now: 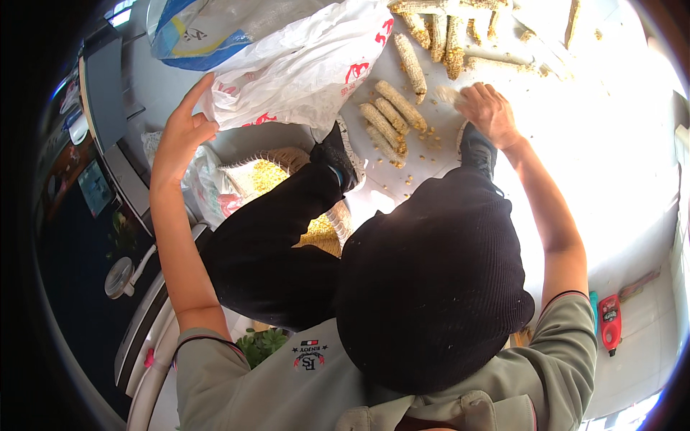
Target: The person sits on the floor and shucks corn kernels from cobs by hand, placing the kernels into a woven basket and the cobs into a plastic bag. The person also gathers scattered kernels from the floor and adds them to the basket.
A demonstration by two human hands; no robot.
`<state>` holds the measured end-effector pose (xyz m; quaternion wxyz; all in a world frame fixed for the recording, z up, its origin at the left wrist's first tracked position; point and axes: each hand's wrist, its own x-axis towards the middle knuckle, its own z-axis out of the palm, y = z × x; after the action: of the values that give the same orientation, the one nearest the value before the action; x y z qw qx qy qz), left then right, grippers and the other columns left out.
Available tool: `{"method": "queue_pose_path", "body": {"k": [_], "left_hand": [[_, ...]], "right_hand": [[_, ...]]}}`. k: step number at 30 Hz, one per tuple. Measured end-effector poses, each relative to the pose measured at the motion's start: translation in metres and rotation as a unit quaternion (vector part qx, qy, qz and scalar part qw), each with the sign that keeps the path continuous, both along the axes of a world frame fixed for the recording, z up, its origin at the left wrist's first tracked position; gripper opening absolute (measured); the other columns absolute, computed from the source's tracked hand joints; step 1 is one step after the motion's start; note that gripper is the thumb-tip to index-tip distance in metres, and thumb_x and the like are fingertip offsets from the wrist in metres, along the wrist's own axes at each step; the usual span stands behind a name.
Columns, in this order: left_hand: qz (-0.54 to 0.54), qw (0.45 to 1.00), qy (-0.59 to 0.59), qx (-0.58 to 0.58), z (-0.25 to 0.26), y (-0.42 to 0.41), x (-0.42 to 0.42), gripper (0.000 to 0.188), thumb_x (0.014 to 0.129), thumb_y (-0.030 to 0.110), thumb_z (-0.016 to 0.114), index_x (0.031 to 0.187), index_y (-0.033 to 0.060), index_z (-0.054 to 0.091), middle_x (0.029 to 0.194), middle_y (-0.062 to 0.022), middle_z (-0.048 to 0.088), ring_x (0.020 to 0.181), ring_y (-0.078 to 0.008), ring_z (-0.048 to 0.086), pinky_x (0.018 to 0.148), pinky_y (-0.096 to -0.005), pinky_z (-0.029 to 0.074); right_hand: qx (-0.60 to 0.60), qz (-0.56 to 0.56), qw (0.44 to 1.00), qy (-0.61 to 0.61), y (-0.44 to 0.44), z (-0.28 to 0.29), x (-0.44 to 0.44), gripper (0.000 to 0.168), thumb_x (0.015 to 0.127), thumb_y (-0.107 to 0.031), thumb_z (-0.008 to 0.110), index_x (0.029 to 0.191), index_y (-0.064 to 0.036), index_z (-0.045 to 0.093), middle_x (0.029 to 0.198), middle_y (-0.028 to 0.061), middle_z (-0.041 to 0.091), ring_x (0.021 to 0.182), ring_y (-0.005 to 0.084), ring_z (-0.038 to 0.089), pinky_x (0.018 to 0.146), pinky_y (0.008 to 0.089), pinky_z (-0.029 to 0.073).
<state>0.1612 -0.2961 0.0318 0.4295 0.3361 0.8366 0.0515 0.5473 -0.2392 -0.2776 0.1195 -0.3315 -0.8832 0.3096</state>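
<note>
My left hand [186, 134] pinches the left edge of a white plastic bag [296, 81] with red printing, held up off the floor. The bag's inside is hidden from this angle. In my right hand [489, 114] is a pale corn cob [448, 96], blurred, its far end covered by my fingers. Several bare or nearly bare cobs [387, 119] lie on the floor between my hands, some with yellow kernels at their tips. Loose kernels [428, 141] are scattered around them.
A woven basket [340, 215] of yellow kernels [268, 176] sits by my left leg, near another plastic bag [207, 183]. A blue and clear sack [215, 32] stands at the back left. More cobs [455, 48] lie at the far side. A red bottle [610, 323] rests at lower right.
</note>
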Motion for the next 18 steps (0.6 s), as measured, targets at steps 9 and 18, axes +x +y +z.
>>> {"method": "queue_pose_path", "body": {"k": [9, 18], "left_hand": [[-0.003, 1.000, -0.016, 0.008, -0.006, 0.007, 0.001, 0.069, 0.071, 0.002, 0.050, 0.138, 0.0107, 0.037, 0.078, -0.0017, 0.056, 0.069, -0.0081, 0.047, 0.068, -0.0242, 0.040], [0.010, 1.000, -0.027, -0.007, -0.011, 0.004, 0.009, 0.069, 0.070, 0.001, 0.050, 0.138, 0.0097, 0.038, 0.079, -0.0032, 0.059, 0.070, -0.0097, 0.048, 0.069, -0.0253, 0.040]], "right_hand": [[-0.183, -0.124, 0.973, -0.064, -0.009, -0.017, -0.115, 0.056, 0.080, -0.017, 0.063, 0.129, -0.007, 0.039, 0.108, 0.0137, 0.057, 0.099, 0.0273, 0.056, 0.086, 0.0374, 0.046], [-0.744, -0.098, 0.579, 0.320, 0.011, 0.060, -0.020, 0.052, 0.077, -0.006, 0.067, 0.124, 0.002, 0.046, 0.109, 0.0057, 0.058, 0.094, 0.0114, 0.054, 0.087, 0.0259, 0.042]]}}
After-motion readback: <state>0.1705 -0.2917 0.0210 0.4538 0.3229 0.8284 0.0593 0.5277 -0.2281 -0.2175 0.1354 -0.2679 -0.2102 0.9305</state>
